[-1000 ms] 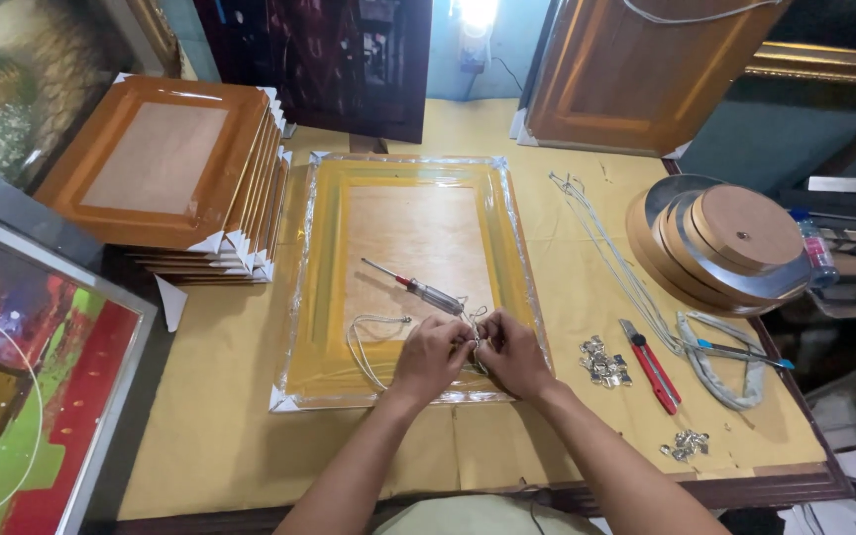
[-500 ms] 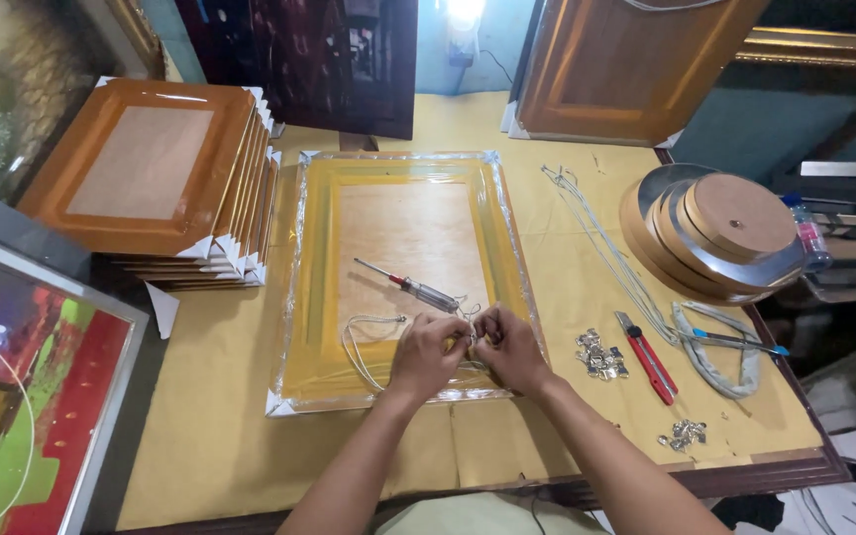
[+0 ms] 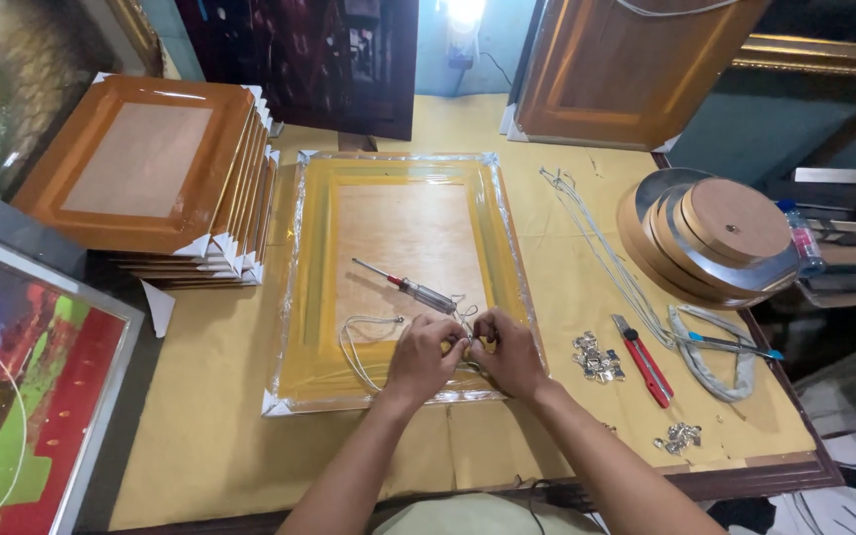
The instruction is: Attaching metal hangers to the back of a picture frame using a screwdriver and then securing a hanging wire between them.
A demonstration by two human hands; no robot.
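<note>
A wrapped picture frame lies face down in the middle of the table, its plywood back up. My left hand and my right hand meet over its lower right rail, fingers pinched together on a thin white cord that loops to the left across the back. What sits between the fingertips is hidden. A screwdriver with a clear handle lies on the plywood just above my hands.
A stack of wrapped frames stands at the left. Round wooden discs sit at the right, beside a cord bundle, a red utility knife and piles of small metal hangers. Framed pictures lean at the left edge.
My hands have stayed together on the cord at the frame's lower right. Only the view has shifted slightly.
</note>
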